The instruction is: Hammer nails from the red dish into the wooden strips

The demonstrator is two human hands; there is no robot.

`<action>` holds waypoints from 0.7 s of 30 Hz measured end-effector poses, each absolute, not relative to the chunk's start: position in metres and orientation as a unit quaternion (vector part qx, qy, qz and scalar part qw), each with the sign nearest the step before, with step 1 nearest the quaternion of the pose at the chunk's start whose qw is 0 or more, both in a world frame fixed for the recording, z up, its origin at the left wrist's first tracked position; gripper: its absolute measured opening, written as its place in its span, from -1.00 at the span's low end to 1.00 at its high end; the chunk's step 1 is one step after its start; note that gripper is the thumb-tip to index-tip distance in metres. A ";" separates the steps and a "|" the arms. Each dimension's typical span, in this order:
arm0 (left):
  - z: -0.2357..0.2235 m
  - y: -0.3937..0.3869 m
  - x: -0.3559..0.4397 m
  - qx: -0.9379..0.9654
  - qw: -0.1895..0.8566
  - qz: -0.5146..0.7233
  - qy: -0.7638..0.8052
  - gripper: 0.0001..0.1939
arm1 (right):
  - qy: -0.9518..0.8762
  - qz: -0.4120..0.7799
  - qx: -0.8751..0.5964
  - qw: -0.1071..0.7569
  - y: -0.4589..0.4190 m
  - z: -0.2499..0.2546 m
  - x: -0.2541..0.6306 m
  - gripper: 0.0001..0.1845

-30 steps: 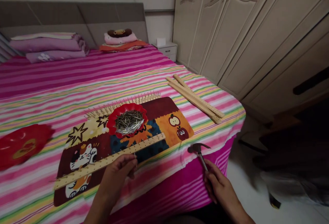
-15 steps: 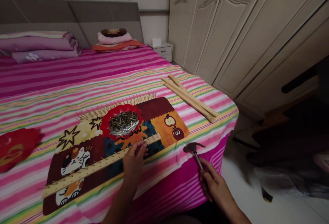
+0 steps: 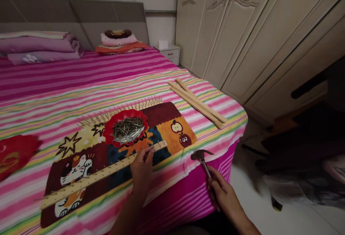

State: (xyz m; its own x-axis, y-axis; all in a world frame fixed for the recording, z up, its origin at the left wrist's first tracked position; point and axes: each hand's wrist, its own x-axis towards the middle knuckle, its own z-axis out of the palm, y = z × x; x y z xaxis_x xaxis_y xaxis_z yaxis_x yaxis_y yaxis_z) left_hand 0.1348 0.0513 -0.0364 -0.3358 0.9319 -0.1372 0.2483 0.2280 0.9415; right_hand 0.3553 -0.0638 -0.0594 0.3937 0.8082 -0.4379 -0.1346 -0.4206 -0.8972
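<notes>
My right hand (image 3: 221, 189) is wrapped round the handle of a claw hammer (image 3: 202, 154), whose head hangs over the bed's near edge. With its fingers pinched, my left hand (image 3: 142, 163) rests at a wooden strip (image 3: 102, 173) studded with nails; anything between the fingertips is too small to make out. The strip lies slantwise on a patterned mat (image 3: 185, 120) with a cat and apples printed on it. Behind it, a red scalloped bowl (image 3: 106, 134) holds many loose nails (image 3: 128, 130). Another nail-studded strip (image 3: 118, 113) lies along the mat's far edge.
Several bare wooden strips (image 3: 196, 102) lie crossed on the striped sheet to the right. A red plate (image 3: 17, 154) is at the left. Folded bedding (image 3: 43, 48) lies near the headboard. A wardrobe (image 3: 229, 30) stands right of the bed.
The view has shifted slightly. My left hand has slid a little toward the right along the strip, still pinched; my right hand keeps the hammer in nearly the same place.
</notes>
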 end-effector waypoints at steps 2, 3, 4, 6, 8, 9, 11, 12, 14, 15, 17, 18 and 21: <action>-0.039 0.052 0.134 0.456 0.357 0.433 0.690 -0.65 | -0.248 0.493 -0.682 0.480 -0.065 -0.058 0.354 -0.35; -0.041 0.052 0.134 0.469 0.343 0.428 0.692 -0.66 | -0.249 0.495 -0.680 0.480 -0.067 -0.057 0.354 -0.34; -0.042 0.052 0.134 0.482 0.329 0.424 0.693 -0.67 | -0.251 0.496 -0.679 0.479 -0.068 -0.056 0.353 -0.34; -0.044 0.052 0.134 0.507 0.303 0.419 0.690 -0.70 | -0.264 0.499 -0.677 0.473 -0.069 -0.053 0.351 -0.35; -0.045 0.052 0.134 0.529 0.283 0.418 0.682 -0.71 | -0.309 0.493 -0.671 0.459 -0.068 -0.045 0.348 -0.41; -0.045 0.051 0.134 0.539 0.274 0.419 0.677 -0.72 | -0.346 0.482 -0.666 0.452 -0.066 -0.039 0.346 -0.44; -0.044 0.050 0.134 0.556 0.258 0.422 0.668 -0.73 | -0.436 0.448 -0.651 0.432 -0.060 -0.024 0.341 -0.51; -0.044 0.050 0.133 0.564 0.252 0.422 0.664 -0.73 | -0.479 0.431 -0.640 0.419 -0.055 -0.015 0.337 -0.54; -0.044 0.049 0.133 0.578 0.243 0.421 0.656 -0.74 | -0.548 0.417 -0.612 0.388 -0.045 0.003 0.327 -0.54; -0.044 0.049 0.133 0.583 0.241 0.420 0.653 -0.75 | -0.576 0.414 -0.595 0.379 -0.039 0.011 0.322 -0.54; -0.045 0.048 0.133 0.587 0.241 0.419 0.650 -0.76 | -0.624 0.398 -0.557 0.377 -0.030 0.022 0.311 -0.54; -0.045 0.048 0.133 0.588 0.242 0.418 0.649 -0.76 | -0.646 0.383 -0.539 0.381 -0.026 0.026 0.306 -0.53; -0.047 0.048 0.134 0.595 0.240 0.416 0.644 -0.77 | -0.702 0.329 -0.504 0.381 -0.017 0.029 0.295 -0.50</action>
